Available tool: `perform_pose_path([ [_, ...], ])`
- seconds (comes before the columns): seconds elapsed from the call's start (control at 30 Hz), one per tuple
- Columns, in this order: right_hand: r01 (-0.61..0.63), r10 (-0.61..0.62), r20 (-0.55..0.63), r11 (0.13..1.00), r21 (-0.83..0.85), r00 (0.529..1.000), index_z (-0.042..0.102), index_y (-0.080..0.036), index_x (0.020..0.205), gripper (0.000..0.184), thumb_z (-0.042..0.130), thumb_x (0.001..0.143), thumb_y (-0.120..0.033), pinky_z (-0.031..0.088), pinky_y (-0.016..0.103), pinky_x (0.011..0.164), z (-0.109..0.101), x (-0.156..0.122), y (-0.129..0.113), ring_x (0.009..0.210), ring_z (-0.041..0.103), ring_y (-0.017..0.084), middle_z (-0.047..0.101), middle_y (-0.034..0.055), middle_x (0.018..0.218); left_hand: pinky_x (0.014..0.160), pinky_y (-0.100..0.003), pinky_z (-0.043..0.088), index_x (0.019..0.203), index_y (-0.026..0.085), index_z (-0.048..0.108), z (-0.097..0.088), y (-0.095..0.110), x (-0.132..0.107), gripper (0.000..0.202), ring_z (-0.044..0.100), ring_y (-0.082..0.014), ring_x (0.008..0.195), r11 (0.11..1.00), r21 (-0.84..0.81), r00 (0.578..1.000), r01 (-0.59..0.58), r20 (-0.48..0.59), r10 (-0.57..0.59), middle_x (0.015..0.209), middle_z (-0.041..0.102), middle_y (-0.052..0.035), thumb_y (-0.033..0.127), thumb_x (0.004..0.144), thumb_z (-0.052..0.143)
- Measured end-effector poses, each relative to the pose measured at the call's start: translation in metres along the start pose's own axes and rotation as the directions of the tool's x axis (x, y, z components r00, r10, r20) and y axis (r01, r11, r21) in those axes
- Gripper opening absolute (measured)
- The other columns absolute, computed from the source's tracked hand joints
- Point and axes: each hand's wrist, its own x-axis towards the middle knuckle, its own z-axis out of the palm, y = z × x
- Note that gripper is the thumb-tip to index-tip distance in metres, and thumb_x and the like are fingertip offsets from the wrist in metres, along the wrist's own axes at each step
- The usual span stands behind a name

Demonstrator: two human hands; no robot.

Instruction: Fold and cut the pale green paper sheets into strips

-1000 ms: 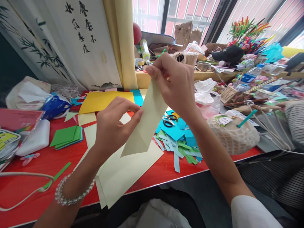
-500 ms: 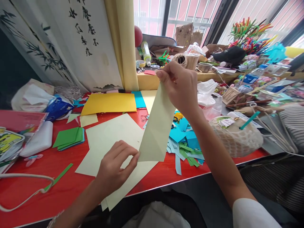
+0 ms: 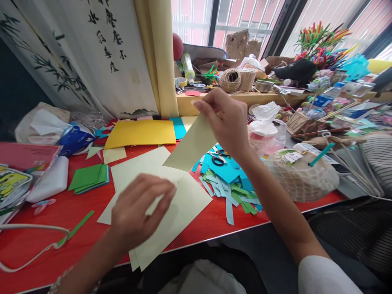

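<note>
My right hand (image 3: 228,122) pinches the top end of a pale yellow folded paper strip (image 3: 191,145), which hangs tilted to the lower left above the table. My left hand (image 3: 139,212) hovers low over several pale yellow paper sheets (image 3: 180,204) lying on the red table (image 3: 61,228). Its fingers are curled and partly blurred, and whether they hold a sheet is unclear.
Green paper squares (image 3: 88,177) and a yellow sheet (image 3: 141,132) lie to the left and behind. Blue and green paper scraps (image 3: 229,183) with black scissors (image 3: 216,157) sit right of the sheets. A netted bundle (image 3: 301,173) and craft clutter fill the right side.
My left hand let go of the strip and dropped onto the sheets on the table. The strip swung from hanging down to a flatter tilt, held by my right hand alone.
</note>
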Motion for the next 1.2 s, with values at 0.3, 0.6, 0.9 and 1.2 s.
perform_pose_path([
  [0.3, 0.039, -0.045, 0.134, 0.998, 0.046, 0.990, 0.050, -0.022, 0.074, 0.027, 0.042, 0.094, -0.037, 0.037, 0.024, 0.058, 0.001, -0.016, -0.041, 0.063, 0.053, 0.009, 0.057, -0.0027, 0.070, 0.079, -0.034, 0.044, 0.088, 0.026, 0.057, 0.009, -0.010, 0.074, 0.005, 0.058, -0.0189, 0.090, 0.972, 0.150, 0.970, 0.181, -0.189, -0.151, 0.089, 0.064, 0.0008, 0.028, 0.084, 0.058],
  [0.6, 0.213, -0.215, 0.178, 0.976, 0.032, 0.960, 0.049, -0.019, 0.080, 0.020, 0.038, 0.095, -0.027, 0.037, 0.020, 0.058, -0.003, -0.017, -0.037, 0.062, 0.050, 0.007, 0.055, -0.0041, 0.073, 0.068, -0.028, 0.046, 0.082, 0.026, 0.063, 0.010, -0.009, 0.068, 0.002, 0.058, -0.0121, 0.075, 0.968, -0.108, 0.945, 0.226, -0.215, -0.244, 0.079, 0.064, 0.0040, 0.026, 0.082, 0.061],
  [0.9, 0.097, -0.066, 0.139, 0.969, -0.229, 0.988, 0.051, -0.020, 0.078, 0.026, 0.042, 0.095, -0.038, 0.039, 0.022, 0.064, -0.014, 0.007, -0.033, 0.067, 0.056, 0.010, 0.058, -0.0018, 0.072, 0.064, -0.026, 0.045, 0.076, 0.022, 0.063, 0.010, -0.006, 0.058, 0.005, 0.057, -0.0109, 0.068, 0.936, -0.240, 0.930, 0.259, -0.199, -0.308, 0.072, 0.063, 0.0038, 0.018, 0.077, 0.064],
  [1.2, -0.002, 0.036, 0.097, 0.941, -0.338, 0.995, 0.055, -0.017, 0.080, 0.036, 0.037, 0.095, -0.045, 0.035, 0.025, 0.060, -0.014, 0.006, 0.005, 0.065, 0.056, 0.012, 0.057, 0.0002, 0.069, 0.061, -0.025, 0.045, 0.076, 0.020, 0.056, 0.010, -0.004, 0.005, 0.009, 0.055, -0.0122, 0.070, 0.935, -0.185, 0.953, 0.302, 0.080, -0.292, 0.072, 0.061, 0.0015, 0.013, 0.081, 0.056],
])
